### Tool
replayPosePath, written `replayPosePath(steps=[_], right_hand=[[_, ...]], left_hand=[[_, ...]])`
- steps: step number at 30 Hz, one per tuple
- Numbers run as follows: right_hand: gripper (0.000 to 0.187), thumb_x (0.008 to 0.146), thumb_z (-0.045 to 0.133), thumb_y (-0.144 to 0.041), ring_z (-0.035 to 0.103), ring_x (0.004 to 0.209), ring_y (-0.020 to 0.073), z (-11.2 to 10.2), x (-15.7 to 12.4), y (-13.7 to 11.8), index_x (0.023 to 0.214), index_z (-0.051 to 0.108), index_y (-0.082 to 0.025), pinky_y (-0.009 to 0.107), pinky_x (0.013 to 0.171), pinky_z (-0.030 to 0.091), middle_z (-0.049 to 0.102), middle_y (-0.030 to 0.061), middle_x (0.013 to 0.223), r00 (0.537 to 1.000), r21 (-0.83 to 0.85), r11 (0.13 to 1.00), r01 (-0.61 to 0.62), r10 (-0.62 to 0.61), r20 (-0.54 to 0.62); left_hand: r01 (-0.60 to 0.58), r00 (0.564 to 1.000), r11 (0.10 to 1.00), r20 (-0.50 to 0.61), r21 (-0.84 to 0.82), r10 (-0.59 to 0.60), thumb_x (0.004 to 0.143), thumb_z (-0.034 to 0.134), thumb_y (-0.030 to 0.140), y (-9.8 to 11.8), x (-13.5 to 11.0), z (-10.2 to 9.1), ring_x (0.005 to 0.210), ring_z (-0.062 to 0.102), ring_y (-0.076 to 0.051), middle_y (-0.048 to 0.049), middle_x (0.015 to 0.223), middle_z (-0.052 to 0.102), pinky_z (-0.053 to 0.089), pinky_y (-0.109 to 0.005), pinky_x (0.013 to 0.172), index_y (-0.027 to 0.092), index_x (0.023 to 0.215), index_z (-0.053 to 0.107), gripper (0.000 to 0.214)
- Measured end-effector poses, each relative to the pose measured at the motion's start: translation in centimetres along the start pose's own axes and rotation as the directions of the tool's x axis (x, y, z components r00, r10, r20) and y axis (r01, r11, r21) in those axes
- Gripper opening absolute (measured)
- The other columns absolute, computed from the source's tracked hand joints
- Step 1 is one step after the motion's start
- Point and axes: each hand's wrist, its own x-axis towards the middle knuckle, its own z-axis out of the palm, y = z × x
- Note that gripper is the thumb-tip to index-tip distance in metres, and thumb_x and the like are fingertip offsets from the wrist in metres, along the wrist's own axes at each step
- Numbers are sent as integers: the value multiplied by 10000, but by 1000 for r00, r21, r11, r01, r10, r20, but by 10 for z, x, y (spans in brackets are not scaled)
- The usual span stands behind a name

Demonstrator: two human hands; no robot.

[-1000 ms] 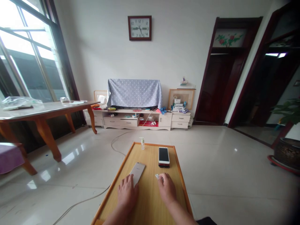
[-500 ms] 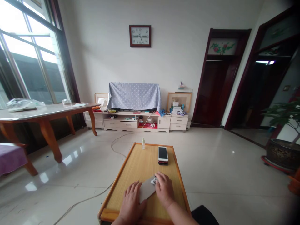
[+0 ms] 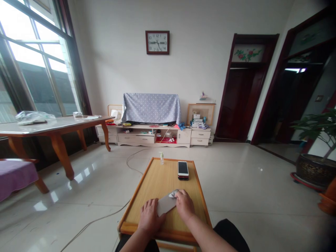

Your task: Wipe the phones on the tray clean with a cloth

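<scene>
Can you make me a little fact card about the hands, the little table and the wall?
Left hand: on the near end of a silver smartphone
Right hand: pinching a whitish cloth at its far end
Little table: wooden; pump bottle far left, phone stack far right, white-framed phone on top
Wall: square-cornered clock

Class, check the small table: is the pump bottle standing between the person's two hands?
No: the pump bottle stands near the far left corner of the small table, beyond the left hand and right hand.
</scene>
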Motion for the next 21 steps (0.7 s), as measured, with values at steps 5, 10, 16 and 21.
replayPosePath(steps=[5,10,16,21], right_hand=[[282,864,491,-155,623,1001,208,2,-9,-8,1016,715,-236,297,878,464,701,51,1039,998,50,997,61,-62,21],[224,876,506,-201,610,960,220,6,-7,-10,963,711,-225,298,812,459,686,76,1002,999,17,999,-31,31,-9],[250,761,500,-54,594,872,185,8,-1,-20,794,682,-222,264,761,419,663,45,920,999,-10,1000,-22,22,23],[342,735,474,-30,619,955,172,-4,-6,-21,866,711,-240,252,838,439,702,17,987,998,18,999,46,-46,33]], left_hand=[[-5,1000,1000,4,7,5,764,604,432,0,-4,-1,1258,464,-281,-98,1351,574,284,-382,1073,221,1331,530,609],[-7,1000,1000,11,0,7,755,617,439,-3,-5,0,1256,465,-282,-95,1339,586,291,-380,1065,216,1346,522,640],[-18,1000,1000,17,-13,18,751,623,455,-3,-6,0,1290,442,-285,-90,1373,578,282,-385,1075,218,1381,495,684],[-59,998,998,14,-21,59,739,642,482,-5,-12,-10,1299,449,-287,-90,1359,594,272,-383,1096,217,1380,504,707]])
